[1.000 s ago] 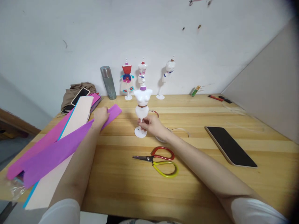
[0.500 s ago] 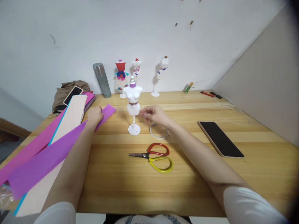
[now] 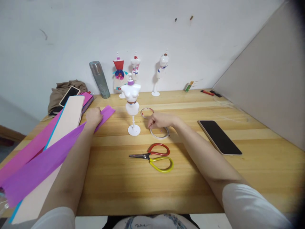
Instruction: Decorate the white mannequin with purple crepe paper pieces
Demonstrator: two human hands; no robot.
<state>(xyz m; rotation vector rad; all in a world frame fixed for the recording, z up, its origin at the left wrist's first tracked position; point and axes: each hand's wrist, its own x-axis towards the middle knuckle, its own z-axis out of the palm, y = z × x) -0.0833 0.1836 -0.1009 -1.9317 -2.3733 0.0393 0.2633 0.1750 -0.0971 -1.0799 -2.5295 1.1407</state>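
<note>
My left hand (image 3: 93,117) is closed on a purple strip (image 3: 108,113) that looks like crepe paper and runs down to the lower left. Over the left rim of a white tape ring (image 3: 160,137) is my right hand (image 3: 159,120), its fingers curled together. Whether they grip the rim or something small is hidden. Just behind that hand lies a second thin ring (image 3: 145,109). Between my hands stands a small white dress form (image 3: 131,92) with a purple neck band and a brown waist band. Scissors (image 3: 145,156) with red and yellow handles lie in front.
Three more dress forms stand by the wall, one in a red top (image 3: 118,65). A metal flask (image 3: 101,81) leans there. Pink strips and a cream sheet (image 3: 73,105) lie left, near a phone (image 3: 70,96) and brown cloth (image 3: 56,93). A dark tablet or phone (image 3: 219,136) lies right.
My right hand has drawn back from beside the dress form to the tape ring's rim, uncovering the second ring. My left hand stays on the purple strip. The view has shifted slightly.
</note>
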